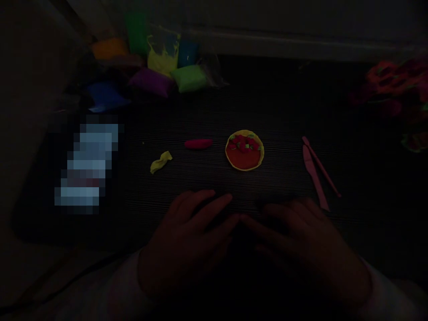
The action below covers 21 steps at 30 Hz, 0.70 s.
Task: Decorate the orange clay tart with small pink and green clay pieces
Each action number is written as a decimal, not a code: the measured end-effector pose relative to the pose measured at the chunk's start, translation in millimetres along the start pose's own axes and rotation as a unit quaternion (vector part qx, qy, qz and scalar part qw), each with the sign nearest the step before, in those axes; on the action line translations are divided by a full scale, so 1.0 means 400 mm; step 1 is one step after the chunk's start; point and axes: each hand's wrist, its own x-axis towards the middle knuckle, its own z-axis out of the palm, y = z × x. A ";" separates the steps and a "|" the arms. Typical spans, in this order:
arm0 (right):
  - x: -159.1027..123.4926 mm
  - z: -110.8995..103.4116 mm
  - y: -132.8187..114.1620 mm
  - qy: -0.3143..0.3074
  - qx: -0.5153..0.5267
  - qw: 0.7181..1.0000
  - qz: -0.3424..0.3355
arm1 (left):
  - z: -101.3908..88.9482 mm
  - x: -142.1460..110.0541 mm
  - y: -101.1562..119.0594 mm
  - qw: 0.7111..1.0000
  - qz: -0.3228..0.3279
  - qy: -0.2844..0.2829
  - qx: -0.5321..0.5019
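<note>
Over the near part of the dark table, my left hand (pixel 187 240) and my right hand (pixel 304 249) face each other, and their forefingers meet at the tips. The fingers of both are stretched out and apart; I make out nothing held, though deep shadow covers the undersides. Just beyond the fingertips lies a small round clay tart (pixel 244 151) with a yellow rim, a red-orange base and red and green bits on its far half. A pink-red clay roll (pixel 198 143) lies left of it. Farther left is a twisted yellow clay piece (pixel 161 162).
Two pink modelling tools (pixel 315 176) lie beyond my right hand. A blurred-out bright phone-like rectangle (pixel 87 165) is at left. Coloured clay packets (pixel 152 81) are piled at the back left. Red and green shaped pieces (pixel 396 80) sit at the far right. The light is very dim.
</note>
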 end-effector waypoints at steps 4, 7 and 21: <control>0.003 -0.002 -0.002 -0.003 -0.004 1.000 -0.003 | -0.005 -0.004 -0.004 1.000 0.001 0.007 -0.011; -0.002 -0.003 0.001 -0.004 0.006 1.000 0.004 | -0.005 -0.005 -0.006 1.000 0.005 0.009 -0.001; 0.003 -0.001 -0.006 -0.029 -0.017 0.999 0.006 | -0.008 -0.005 -0.006 0.999 -0.017 0.013 -0.028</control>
